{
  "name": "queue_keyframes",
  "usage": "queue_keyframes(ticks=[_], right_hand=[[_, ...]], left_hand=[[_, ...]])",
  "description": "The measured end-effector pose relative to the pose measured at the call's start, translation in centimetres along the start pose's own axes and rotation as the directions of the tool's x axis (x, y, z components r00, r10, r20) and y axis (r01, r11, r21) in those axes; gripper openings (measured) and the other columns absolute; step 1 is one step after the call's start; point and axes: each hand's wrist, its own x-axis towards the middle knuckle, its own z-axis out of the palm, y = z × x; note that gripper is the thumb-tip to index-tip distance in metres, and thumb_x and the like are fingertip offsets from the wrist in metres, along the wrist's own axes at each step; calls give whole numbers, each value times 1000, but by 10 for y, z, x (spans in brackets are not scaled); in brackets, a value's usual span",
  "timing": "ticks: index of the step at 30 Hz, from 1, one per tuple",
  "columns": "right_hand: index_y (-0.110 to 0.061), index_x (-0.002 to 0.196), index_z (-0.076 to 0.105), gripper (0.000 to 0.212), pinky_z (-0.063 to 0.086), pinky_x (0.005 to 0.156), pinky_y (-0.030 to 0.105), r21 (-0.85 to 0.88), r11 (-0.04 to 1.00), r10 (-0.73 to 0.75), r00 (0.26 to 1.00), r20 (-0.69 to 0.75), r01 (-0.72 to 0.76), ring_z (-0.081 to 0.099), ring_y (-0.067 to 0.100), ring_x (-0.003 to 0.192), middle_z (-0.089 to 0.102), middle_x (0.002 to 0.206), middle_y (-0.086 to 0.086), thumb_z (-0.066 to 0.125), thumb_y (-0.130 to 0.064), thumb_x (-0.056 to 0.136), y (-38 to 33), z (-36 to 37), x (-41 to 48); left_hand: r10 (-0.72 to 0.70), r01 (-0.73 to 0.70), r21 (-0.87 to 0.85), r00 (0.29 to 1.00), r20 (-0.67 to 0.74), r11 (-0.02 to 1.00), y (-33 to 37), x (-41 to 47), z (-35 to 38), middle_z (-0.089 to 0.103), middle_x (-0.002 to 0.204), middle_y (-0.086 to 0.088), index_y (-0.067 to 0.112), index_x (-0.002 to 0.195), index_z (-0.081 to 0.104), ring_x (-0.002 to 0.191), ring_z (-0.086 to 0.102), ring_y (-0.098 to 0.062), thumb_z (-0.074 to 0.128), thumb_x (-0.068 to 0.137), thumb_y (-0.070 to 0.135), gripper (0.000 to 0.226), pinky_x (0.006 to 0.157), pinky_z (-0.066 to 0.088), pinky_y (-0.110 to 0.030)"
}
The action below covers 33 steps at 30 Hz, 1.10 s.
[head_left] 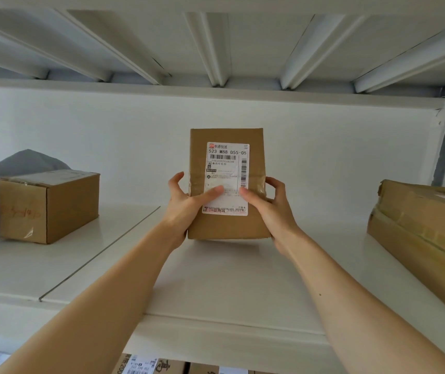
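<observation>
White shelving fills the view: a broad shelf (216,279) runs left to right against a pale back wall, and the ribbed underside of the upper shelf (216,49) hangs overhead.

At the middle of the shelf a brown cardboard parcel (226,228) stands upright on its short end, held between both hands. Its shipping label (228,168) faces the camera. The parcel's lower edge sits at the shelf surface with a shadow beneath it; whether it touches cannot be told.

The left hand (186,206) grips the parcel's left side, fingers curled round the edge and thumb lying across the label. The right hand (272,209) grips the right side the same way, thumb on the label's right part.

To the far left, well apart, a smaller cardboard box (48,206) rests on the shelf with a grey mailer bag (21,163) just behind it. At the right a large flat carton (418,225) lies on the shelf. More boxes (148,367) show below the near edge.
</observation>
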Motion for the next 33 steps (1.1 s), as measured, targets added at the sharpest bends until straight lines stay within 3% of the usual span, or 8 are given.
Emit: queue_keyframes(ticks=[8,12,17,22,26,28,31,33], right_hand=[[-17,121,37,68,58,89,39,-11,1000,4,998,-62,-5,69,15,97,68,106,-2,86,-25,75,-1,2,-1],[-16,123,38,68,56,79,27,-32,999,-15,997,-72,12,68,9,94,68,105,-4,86,-27,75,1,2,-1],[-18,120,38,64,51,68,17,-51,998,-37,996,-78,33,66,3,90,66,103,-7,85,-28,77,4,2,0],[-17,124,42,60,45,56,3,-93,991,-105,990,-93,96,60,-7,80,62,96,-15,81,-30,80,5,-3,3],[-21,133,48,64,53,84,19,-263,948,-222,964,-143,179,63,5,101,65,119,-6,78,-42,81,6,-9,10],[-26,139,45,66,51,99,35,-338,916,-277,949,-149,214,58,13,115,60,127,-7,75,-45,83,7,-11,12],[-32,151,32,64,48,98,25,-325,910,-297,952,-76,258,49,8,121,50,134,-10,63,-34,95,3,-12,9],[-32,152,33,53,50,99,26,-271,926,-283,959,-29,265,51,4,115,51,133,-10,52,-27,102,1,-10,8]], left_hand=[[14,-13,-25,999,40,1000,3,-1,3,67,112,-2,38,157,8,100,70,-22,90,61,31,127,97,54,-49],[33,-32,-45,999,37,999,1,1,4,69,110,1,35,157,11,97,71,-20,89,67,21,120,94,56,-47],[13,-10,-51,999,49,999,-1,3,2,68,121,-3,31,155,22,101,72,-23,92,51,32,125,95,56,-49],[-18,25,-59,993,119,998,1,1,0,75,112,1,21,130,60,97,73,-17,88,66,33,71,85,58,-39],[-53,65,-66,985,162,996,3,3,-6,70,122,-1,22,130,64,117,61,-25,80,62,61,80,103,48,-47],[-64,83,-109,984,165,991,3,4,-9,67,121,-5,20,128,64,112,60,-25,74,76,49,61,95,50,-43],[-52,75,-180,990,130,981,-1,9,-12,65,103,-3,21,127,56,96,59,-20,70,88,19,41,79,48,-34],[-26,54,-198,989,145,979,-1,10,-12,71,96,-1,20,123,58,96,62,-20,69,88,8,39,85,48,-35]])
